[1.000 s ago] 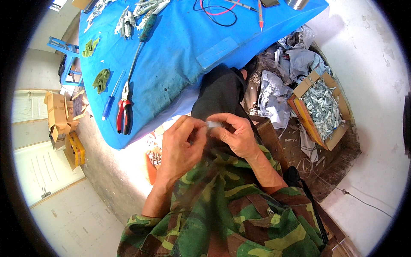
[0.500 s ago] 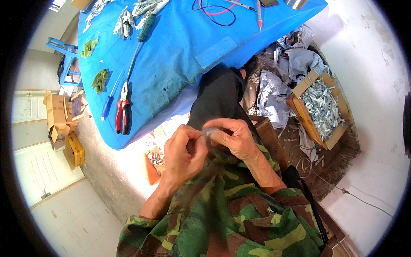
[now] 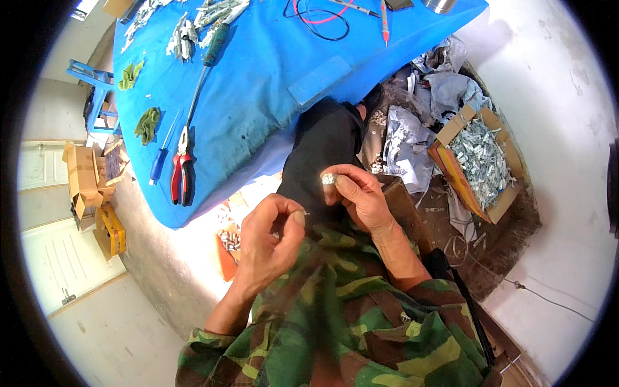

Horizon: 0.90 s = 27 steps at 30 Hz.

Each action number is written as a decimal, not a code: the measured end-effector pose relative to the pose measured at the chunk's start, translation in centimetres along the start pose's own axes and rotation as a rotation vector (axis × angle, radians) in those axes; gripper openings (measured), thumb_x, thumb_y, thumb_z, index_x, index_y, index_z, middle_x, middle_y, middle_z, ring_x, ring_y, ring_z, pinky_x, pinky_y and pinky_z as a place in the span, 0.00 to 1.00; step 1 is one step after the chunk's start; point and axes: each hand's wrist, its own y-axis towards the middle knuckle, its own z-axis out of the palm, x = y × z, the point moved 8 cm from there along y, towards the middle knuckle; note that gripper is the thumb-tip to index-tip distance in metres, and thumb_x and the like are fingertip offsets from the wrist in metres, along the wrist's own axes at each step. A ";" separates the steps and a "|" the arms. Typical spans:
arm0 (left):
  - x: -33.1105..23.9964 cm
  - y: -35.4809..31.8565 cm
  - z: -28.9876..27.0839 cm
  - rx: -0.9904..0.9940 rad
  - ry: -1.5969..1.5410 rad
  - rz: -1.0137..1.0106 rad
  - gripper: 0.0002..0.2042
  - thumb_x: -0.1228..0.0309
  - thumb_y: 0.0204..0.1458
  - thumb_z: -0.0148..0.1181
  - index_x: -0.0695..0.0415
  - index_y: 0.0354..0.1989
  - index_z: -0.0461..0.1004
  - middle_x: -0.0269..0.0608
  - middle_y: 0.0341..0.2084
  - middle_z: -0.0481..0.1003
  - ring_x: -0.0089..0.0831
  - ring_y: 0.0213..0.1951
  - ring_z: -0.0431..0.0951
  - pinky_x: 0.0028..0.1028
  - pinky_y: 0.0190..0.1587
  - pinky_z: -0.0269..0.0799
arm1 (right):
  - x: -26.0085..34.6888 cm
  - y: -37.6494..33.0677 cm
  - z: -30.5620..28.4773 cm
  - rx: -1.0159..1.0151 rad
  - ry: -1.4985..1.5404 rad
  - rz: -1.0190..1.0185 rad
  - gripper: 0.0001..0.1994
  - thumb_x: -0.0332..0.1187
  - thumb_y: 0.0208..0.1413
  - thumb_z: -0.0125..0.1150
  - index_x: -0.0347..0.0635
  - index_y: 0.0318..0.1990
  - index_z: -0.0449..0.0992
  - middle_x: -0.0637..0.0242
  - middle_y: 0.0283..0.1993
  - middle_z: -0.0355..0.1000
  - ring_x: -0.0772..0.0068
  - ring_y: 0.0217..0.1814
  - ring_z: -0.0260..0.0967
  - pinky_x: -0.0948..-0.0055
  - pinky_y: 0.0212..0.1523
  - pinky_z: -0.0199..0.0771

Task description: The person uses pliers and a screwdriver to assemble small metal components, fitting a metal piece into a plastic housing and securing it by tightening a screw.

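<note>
Over my lap, my right hand [image 3: 362,201] pinches a small shiny silvery piece [image 3: 329,179] between thumb and fingers. To its lower left, my left hand [image 3: 269,236] is closed in a pinch. A tiny pale sliver shows at its fingertips, too small to name. A gap separates the two hands. Beyond them on the blue cloth [image 3: 258,84] lie red-and-black pliers [image 3: 183,174], a blue-handled screwdriver [image 3: 158,164] and a long screwdriver with a dark green handle [image 3: 216,45].
Silvery scraps fill an open cardboard box [image 3: 445,177] at right, beside grey plastic bags [image 3: 407,145]. Small metal cylinders [image 3: 230,240] lie in a box below left. Green gloves or rags [image 3: 148,126], probe leads [image 3: 329,37] and grey-white strips [image 3: 184,39] rest on the cloth.
My hands have drawn apart, the left down and leftward, the right slightly up and right. The silvery piece, between both hands before, is now in the right hand alone.
</note>
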 end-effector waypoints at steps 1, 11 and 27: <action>0.3 0.1 0.0 -0.001 -0.009 -0.025 0.05 0.75 0.60 0.56 0.64 0.33 0.72 0.31 0.26 0.71 0.15 0.27 0.67 0.19 0.30 0.63 | -0.1 -0.1 0.2 0.024 0.033 0.004 0.12 0.32 0.68 0.56 0.36 0.53 0.77 0.67 0.40 0.76 0.79 0.40 0.72 0.78 0.42 0.74; 2.2 0.5 0.1 -0.043 -0.031 -0.032 0.10 0.70 0.64 0.56 0.64 0.34 0.72 0.30 0.25 0.72 0.15 0.28 0.66 0.20 0.31 0.63 | 0.0 -0.5 1.3 0.047 0.124 0.051 0.15 0.38 0.70 0.54 0.36 0.53 0.77 0.69 0.41 0.75 0.78 0.40 0.71 0.76 0.42 0.73; 7.0 -0.1 -4.8 -0.238 0.450 -0.023 0.05 0.76 0.57 0.61 0.64 0.38 0.74 0.40 0.28 0.78 0.30 0.29 0.78 0.28 0.33 0.74 | 0.1 -0.9 2.1 0.113 0.190 0.042 0.16 0.36 0.71 0.49 0.34 0.56 0.73 0.68 0.39 0.72 0.77 0.37 0.69 0.76 0.40 0.72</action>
